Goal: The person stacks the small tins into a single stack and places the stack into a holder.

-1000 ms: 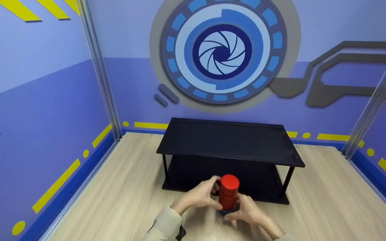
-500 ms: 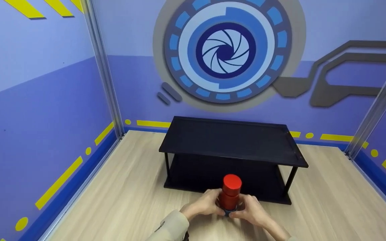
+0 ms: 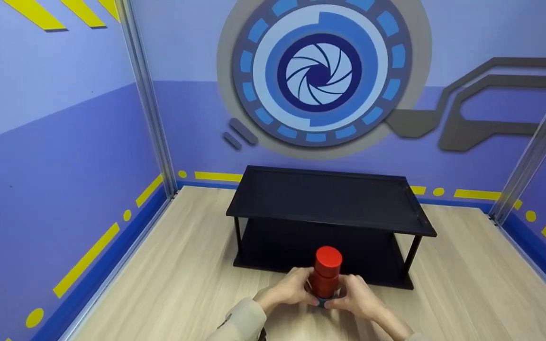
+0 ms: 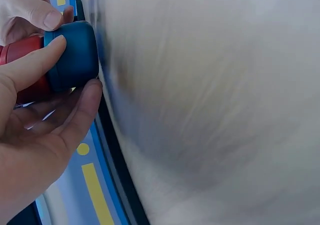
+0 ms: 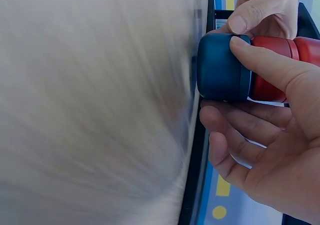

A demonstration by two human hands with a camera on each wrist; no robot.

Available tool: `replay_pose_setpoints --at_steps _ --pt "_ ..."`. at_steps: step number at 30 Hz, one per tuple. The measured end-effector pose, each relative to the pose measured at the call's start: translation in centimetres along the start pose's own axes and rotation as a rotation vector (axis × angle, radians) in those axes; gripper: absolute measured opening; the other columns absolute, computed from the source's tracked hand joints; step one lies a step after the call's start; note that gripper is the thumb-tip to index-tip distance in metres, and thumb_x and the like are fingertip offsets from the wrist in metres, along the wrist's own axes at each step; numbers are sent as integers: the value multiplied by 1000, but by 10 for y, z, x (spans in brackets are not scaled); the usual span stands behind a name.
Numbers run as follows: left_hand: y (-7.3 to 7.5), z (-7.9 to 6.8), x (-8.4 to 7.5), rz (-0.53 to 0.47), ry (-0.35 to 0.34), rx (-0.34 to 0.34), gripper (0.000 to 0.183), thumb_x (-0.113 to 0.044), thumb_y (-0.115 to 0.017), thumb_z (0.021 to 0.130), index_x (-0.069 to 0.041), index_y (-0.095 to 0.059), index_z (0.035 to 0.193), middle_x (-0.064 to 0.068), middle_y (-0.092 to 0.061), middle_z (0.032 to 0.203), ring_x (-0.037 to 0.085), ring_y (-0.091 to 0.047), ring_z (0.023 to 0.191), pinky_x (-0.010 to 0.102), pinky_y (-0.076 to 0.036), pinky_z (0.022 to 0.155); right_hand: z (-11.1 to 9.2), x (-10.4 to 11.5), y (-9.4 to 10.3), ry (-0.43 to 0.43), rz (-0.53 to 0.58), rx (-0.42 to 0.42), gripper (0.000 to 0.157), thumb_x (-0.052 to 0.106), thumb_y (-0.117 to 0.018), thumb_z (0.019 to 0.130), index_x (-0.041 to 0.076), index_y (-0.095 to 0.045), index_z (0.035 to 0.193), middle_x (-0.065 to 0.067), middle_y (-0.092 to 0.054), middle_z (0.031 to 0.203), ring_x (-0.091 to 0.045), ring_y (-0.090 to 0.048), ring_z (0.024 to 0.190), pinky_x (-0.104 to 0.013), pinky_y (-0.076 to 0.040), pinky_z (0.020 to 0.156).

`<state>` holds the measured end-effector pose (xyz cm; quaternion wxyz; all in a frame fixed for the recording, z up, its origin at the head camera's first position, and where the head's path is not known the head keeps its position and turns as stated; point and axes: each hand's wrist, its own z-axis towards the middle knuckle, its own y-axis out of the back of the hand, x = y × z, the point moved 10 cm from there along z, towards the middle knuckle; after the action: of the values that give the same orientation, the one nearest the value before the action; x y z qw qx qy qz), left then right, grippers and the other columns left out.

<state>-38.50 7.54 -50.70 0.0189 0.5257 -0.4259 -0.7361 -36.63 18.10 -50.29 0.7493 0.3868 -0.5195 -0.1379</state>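
Observation:
A red-and-blue canister (image 3: 326, 271) stands upright at the front edge of the black two-level rack (image 3: 330, 199). Its upper part is red with a seam below the top. The lower part is a rounded blue section (image 4: 75, 55), close over the wooden table. From one side my left hand (image 3: 293, 288) grips the blue section, thumb in front and fingers around the side. My right hand (image 3: 357, 297) holds it from the other side in the same manner, with its thumb (image 5: 260, 57) on the blue section's edge. Behind the canister, part of each hand is hidden.
The light wooden table (image 3: 183, 284) spreads around the rack. Thin black posts (image 3: 410, 255) carry the rack's upper shelf, above a lower shelf (image 3: 277, 241). Blue-purple panels (image 3: 64, 166) with metal corner posts enclose the table at the left, back and right.
Compared with a second ago, my left hand has come down from the red part to the blue section, and my right hand has closed in. Over the last half second, hardly anything has moved.

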Motion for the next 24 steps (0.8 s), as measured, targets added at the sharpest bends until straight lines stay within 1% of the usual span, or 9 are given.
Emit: replay_pose_setpoints --at_steps 2,9,12,17,19,24 --pt "2 0 -3 0 -4 5 43 1 -82 68 -7 -64 107 2 -71 95 8 -65 74 15 -50 65 0 3 3 2 -7 0 40 28 -83 72 7 -68 102 -2 -66 73 -4 -51 56 -19 -40 47" --pt "13 1 -16 66 -31 24 41 -5 -84 69 -8 -64 104 2 -72 93 2 -62 71 14 -50 65 1 17 14 29 -39 13 37 30 -82 72 9 -69 100 1 -66 71 0 -51 52 -18 -40 45" --pt "17 1 -22 61 -39 41 42 -6 -84 69 -8 -64 106 2 -71 94 3 -62 72 14 -50 66 0 25 19 49 -37 22 34 29 -81 73 10 -69 99 1 -66 69 0 -51 51 -18 -40 44" --pt "26 0 -34 56 -66 72 41 -6 -82 70 -10 -64 107 1 -71 94 4 -64 75 15 -51 68 2 38 27 81 16 59 32 26 -80 75 13 -70 102 0 -73 80 -4 -59 59 -19 -45 50" --pt "30 0 -40 56 -81 81 41 -6 -82 71 -10 -64 107 1 -71 94 2 -63 74 14 -51 69 3 43 31 83 40 75 32 25 -79 77 13 -69 105 0 -74 86 -6 -63 65 -20 -47 55" --pt "39 1 -55 65 -109 90 40 -7 -82 73 -10 -64 108 1 -72 94 -1 -63 74 14 -51 70 4 54 42 77 53 102 35 27 -78 79 13 -68 109 -2 -74 92 -8 -68 72 -21 -51 60"
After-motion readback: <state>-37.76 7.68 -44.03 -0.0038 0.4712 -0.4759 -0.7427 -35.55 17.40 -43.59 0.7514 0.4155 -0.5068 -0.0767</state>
